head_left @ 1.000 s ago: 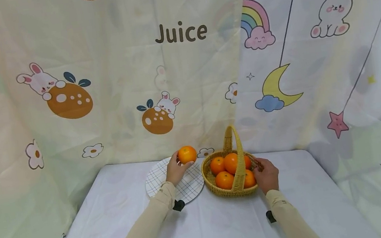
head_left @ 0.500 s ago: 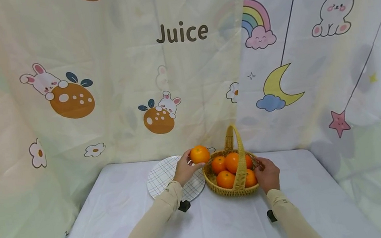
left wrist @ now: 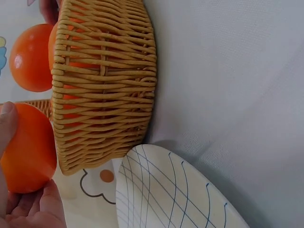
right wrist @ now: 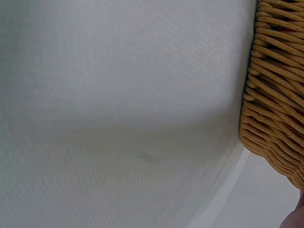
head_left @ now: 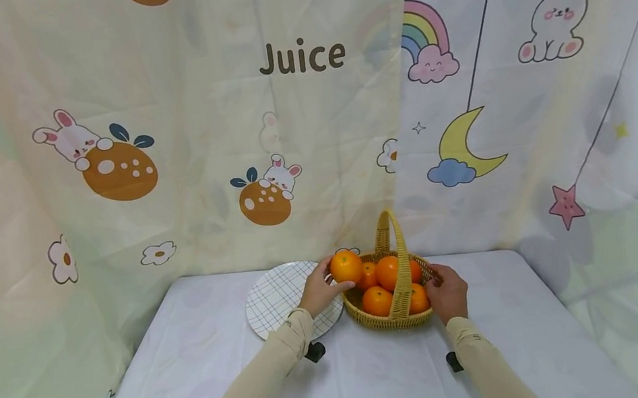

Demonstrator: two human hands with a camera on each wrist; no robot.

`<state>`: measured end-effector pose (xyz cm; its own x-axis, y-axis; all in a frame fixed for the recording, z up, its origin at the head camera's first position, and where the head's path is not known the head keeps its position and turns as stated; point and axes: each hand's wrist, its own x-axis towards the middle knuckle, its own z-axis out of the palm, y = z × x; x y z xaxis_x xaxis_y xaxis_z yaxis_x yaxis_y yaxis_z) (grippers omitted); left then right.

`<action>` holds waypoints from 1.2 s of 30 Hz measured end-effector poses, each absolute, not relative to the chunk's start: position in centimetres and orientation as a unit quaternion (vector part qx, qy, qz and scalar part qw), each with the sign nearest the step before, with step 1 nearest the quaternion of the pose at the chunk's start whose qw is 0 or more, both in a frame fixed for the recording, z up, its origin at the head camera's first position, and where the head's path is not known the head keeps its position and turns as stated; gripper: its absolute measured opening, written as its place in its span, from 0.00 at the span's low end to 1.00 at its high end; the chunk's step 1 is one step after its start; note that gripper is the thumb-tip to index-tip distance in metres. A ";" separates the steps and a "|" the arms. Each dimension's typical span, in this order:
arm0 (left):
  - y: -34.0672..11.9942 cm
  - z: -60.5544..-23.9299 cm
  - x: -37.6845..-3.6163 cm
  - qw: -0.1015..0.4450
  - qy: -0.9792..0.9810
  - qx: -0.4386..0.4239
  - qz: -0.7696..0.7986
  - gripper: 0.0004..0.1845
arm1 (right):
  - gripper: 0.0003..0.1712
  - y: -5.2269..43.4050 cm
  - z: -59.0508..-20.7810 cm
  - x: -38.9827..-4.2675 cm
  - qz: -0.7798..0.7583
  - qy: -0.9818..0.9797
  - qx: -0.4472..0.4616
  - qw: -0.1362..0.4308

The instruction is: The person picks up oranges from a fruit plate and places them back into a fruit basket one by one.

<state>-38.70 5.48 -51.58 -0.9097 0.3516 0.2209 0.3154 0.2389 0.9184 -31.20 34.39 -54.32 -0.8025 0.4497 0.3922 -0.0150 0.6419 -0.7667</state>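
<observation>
wicker basket (head_left: 392, 304) stands on the white surface (head_left: 351, 385) in the head view, just right of a checked plate (head_left: 274, 297); the left hand (head_left: 321, 288) grips an orange (head_left: 346, 266) over the basket's left rim, and the right hand (head_left: 447, 290) clasps the right rim. left wrist view: fingers (left wrist: 33, 209) curl round the orange (left wrist: 26, 147) beside the woven wall (left wrist: 104, 85), plate (left wrist: 166, 190) below. right wrist view: basket wall (right wrist: 278, 90) at the edge, fingers barely seen.
</observation>
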 end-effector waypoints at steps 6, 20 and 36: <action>5.5 -51.6 -38.5 0.021 0.783 0.219 0.581 0.44 | 0.21 34.3 -54.4 -31.2 0.399 -0.859 -0.122 0.297; 5.6 -52.3 -37.9 0.029 0.791 0.255 0.555 0.43 | 0.21 34.1 -54.5 -31.2 0.401 -0.858 -0.129 0.293; 5.3 -52.5 -38.0 0.042 0.779 0.274 0.562 0.44 | 0.21 34.4 -54.7 -31.5 0.396 -0.860 -0.129 0.296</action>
<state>-37.98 5.35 -52.51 -0.8461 0.4747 0.2425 0.3801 0.2184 0.8988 -31.51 34.42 -54.72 -0.7916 0.4559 0.4068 -0.0126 0.6534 -0.7569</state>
